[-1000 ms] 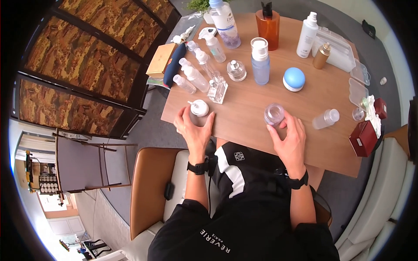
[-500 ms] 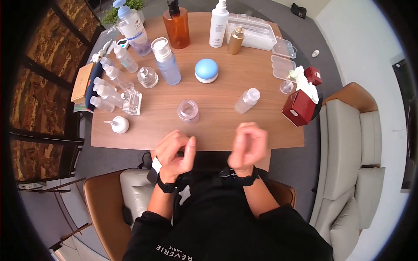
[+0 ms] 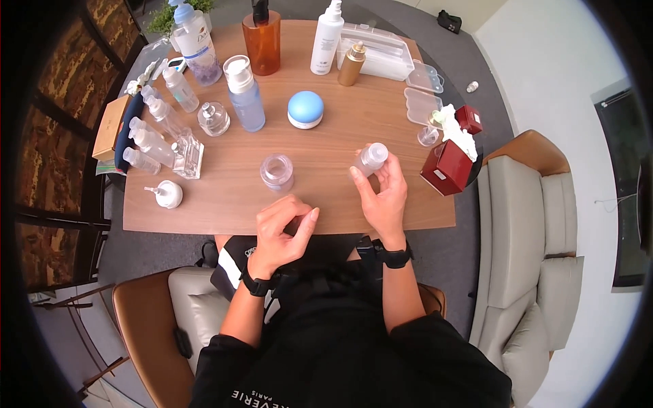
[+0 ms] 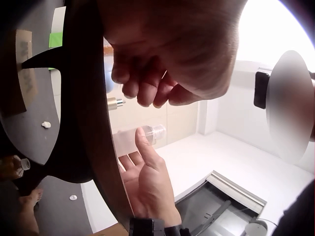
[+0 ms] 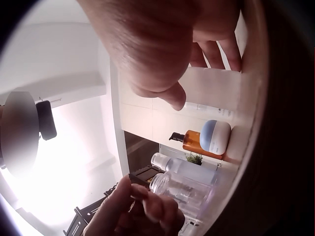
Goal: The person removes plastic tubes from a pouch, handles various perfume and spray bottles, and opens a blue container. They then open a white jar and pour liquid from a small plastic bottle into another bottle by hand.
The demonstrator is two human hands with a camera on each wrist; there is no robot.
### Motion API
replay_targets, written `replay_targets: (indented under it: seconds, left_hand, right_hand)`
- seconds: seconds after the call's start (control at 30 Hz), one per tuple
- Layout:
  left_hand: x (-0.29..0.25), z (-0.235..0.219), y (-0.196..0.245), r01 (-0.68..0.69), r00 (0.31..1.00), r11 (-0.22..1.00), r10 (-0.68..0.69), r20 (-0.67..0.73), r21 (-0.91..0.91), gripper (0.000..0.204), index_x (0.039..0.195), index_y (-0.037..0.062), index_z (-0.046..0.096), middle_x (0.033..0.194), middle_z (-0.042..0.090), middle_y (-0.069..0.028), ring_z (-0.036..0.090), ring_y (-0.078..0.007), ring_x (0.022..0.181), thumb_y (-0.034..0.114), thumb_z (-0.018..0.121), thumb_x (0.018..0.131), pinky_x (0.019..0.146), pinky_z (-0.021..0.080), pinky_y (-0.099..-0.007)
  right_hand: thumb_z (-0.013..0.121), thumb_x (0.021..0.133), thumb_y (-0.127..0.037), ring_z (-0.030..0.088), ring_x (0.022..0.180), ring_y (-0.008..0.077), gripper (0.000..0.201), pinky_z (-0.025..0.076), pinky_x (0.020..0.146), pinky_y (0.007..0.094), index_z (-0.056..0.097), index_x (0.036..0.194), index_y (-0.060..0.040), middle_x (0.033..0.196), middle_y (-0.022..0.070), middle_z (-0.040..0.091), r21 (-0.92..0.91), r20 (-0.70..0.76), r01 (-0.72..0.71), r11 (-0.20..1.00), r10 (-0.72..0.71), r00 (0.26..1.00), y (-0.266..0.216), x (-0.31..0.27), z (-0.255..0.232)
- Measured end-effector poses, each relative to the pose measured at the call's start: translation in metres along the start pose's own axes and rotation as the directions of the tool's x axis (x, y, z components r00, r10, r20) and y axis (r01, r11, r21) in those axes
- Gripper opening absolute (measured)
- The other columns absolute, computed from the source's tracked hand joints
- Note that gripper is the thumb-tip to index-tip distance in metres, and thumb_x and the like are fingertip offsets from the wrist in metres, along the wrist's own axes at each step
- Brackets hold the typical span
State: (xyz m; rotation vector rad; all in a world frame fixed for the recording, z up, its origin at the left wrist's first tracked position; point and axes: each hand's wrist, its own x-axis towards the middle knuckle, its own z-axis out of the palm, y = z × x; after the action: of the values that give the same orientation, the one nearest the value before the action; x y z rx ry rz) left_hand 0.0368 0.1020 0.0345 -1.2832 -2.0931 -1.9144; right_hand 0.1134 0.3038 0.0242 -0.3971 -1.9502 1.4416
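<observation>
A small frosted bottle with a clear cap (image 3: 371, 158) is between the thumb and fingers of the right hand (image 3: 386, 200), over the table's right half. In the left wrist view the right hand (image 4: 152, 184) has its thumb along the bottle (image 4: 129, 140). The left hand (image 3: 280, 234) hangs loosely curled at the table's front edge, holding nothing. Just beyond its fingers stands an open clear pinkish jar (image 3: 277, 173), its lid off. At the left front lies a white pump top (image 3: 167, 194), apart from both hands.
Several clear bottles (image 3: 151, 144) crowd the table's left side. Behind are a blue-domed jar (image 3: 305, 109), a blue bottle (image 3: 246, 105), an amber bottle (image 3: 262, 44) and a clear case (image 3: 377, 54). A dark red box (image 3: 445, 167) and tissue (image 3: 459, 134) lie at the right.
The left hand has left the pump top, and the right hand has let go of the pinkish jar. The right hand has since reached the frosted bottle and gripped it. The head view has swung right.
</observation>
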Motion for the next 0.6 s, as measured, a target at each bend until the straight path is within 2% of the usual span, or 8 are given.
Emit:
replay_targets:
  seconds: [0.07, 0.13, 0.23, 0.3, 0.37, 0.4, 0.47, 0.6]
  left_hand:
    - [0.004, -0.001, 0.008, -0.093, 0.996, 0.996, 0.092, -0.017, -0.015, 0.006, 0.095, -0.0044, 0.069, 0.09, 0.072, -0.0153, 0.069, -0.0271, 0.08, -0.003, 0.074, 0.091, 0.072, 0.053, -0.0359]
    - [0.006, -0.002, 0.018, -0.139, 0.99, 0.989, 0.14, 0.022, -0.05, 0.022, 0.113, -0.0066, 0.071, 0.114, 0.074, -0.0227, 0.071, -0.0369, 0.108, 0.002, 0.073, 0.093, 0.096, 0.056, -0.0434]
    - [0.016, 0.003, 0.036, -0.192, 0.981, 0.98, 0.19, -0.045, -0.042, 0.032, 0.122, -0.0058, 0.071, 0.124, 0.072, -0.0218, 0.071, -0.0384, 0.112, 0.004, 0.077, 0.091, 0.097, 0.056, -0.0443]
    - [0.011, 0.01, 0.032, -0.134, 0.991, 0.987, 0.133, -0.021, -0.087, 0.044, 0.136, -0.0055, 0.065, 0.133, 0.068, -0.0222, 0.066, -0.0386, 0.124, 0.011, 0.074, 0.096, 0.101, 0.054, -0.0445]
    - [0.015, 0.018, 0.033, 0.056, 0.997, 0.947, -0.067, -0.024, -0.318, 0.051, 0.144, -0.0058, 0.06, 0.135, 0.068, -0.0222, 0.061, -0.0378, 0.13, 0.019, 0.071, 0.1, 0.102, 0.054, -0.0445]
    - [0.017, 0.014, 0.031, 0.111, 0.993, 0.956, -0.095, 0.071, -0.273, 0.056, 0.15, -0.0066, 0.054, 0.142, 0.063, -0.0244, 0.053, -0.0346, 0.14, 0.028, 0.062, 0.107, 0.118, 0.04, -0.0472]
    - [0.023, 0.011, 0.026, 0.059, 0.997, 0.973, -0.044, 0.068, -0.225, 0.053, 0.149, -0.0052, 0.056, 0.14, 0.065, -0.0235, 0.056, -0.0365, 0.136, 0.024, 0.064, 0.106, 0.114, 0.044, -0.0474]
    - [0.032, 0.004, 0.028, -0.025, 0.993, 0.994, 0.037, 0.114, -0.11, 0.046, 0.145, -0.004, 0.059, 0.135, 0.068, -0.0216, 0.059, -0.0406, 0.131, 0.016, 0.063, 0.105, 0.111, 0.047, -0.0485]
  right_hand:
    - [0.081, 0.094, -0.01, 0.069, 0.118, 0.0222, 0.056, 0.054, 0.103, 0.038, 0.054, 0.141, 0.0043, 0.127, 0.016, 0.071, 0.046, -0.013, -0.031, 0.998, 0.031, 0.999, -0.004, -0.01, -0.003]
    - [0.078, 0.098, -0.011, 0.069, 0.114, 0.0197, 0.054, 0.054, 0.098, 0.0347, 0.052, 0.142, 0.0048, 0.124, 0.0144, 0.07, 0.07, 0.119, 0.003, 0.998, -0.012, 0.993, -0.01, -0.021, -0.011]
    - [0.073, 0.102, -0.013, 0.069, 0.111, 0.0194, 0.052, 0.054, 0.095, 0.0323, 0.05, 0.145, 0.0053, 0.122, 0.0135, 0.069, 0.223, 0.298, -0.105, 0.969, 0.034, 0.954, -0.03, -0.036, -0.014]
    - [0.068, 0.105, -0.017, 0.067, 0.118, 0.02, 0.052, 0.054, 0.096, 0.0327, 0.047, 0.148, 0.0037, 0.125, 0.0132, 0.068, 0.358, 0.404, -0.263, 0.896, 0.106, 0.909, -0.039, -0.044, -0.007]
    - [0.068, 0.105, -0.016, 0.067, 0.118, 0.0231, 0.051, 0.054, 0.097, 0.0356, 0.047, 0.148, 0.0031, 0.126, 0.0156, 0.069, 0.329, 0.441, -0.27, 0.905, 0.105, 0.891, -0.046, -0.044, 0.001]
    - [0.068, 0.105, -0.016, 0.067, 0.118, 0.0231, 0.051, 0.054, 0.097, 0.0356, 0.047, 0.148, 0.0031, 0.126, 0.0156, 0.069, 0.346, 0.439, -0.27, 0.899, 0.099, 0.893, -0.048, -0.042, 0.003]
    - [0.068, 0.103, -0.015, 0.068, 0.118, 0.0274, 0.053, 0.053, 0.1, 0.0386, 0.047, 0.148, 0.003, 0.126, 0.0191, 0.068, 0.164, 0.47, -0.102, 0.981, 0.013, 0.882, -0.046, -0.036, 0.002]
    - [0.073, 0.098, -0.016, 0.068, 0.119, 0.0332, 0.057, 0.051, 0.103, 0.0408, 0.049, 0.146, 0.0036, 0.128, 0.0221, 0.069, 0.211, 0.509, -0.101, 0.972, -0.021, 0.861, -0.038, -0.03, 0.001]
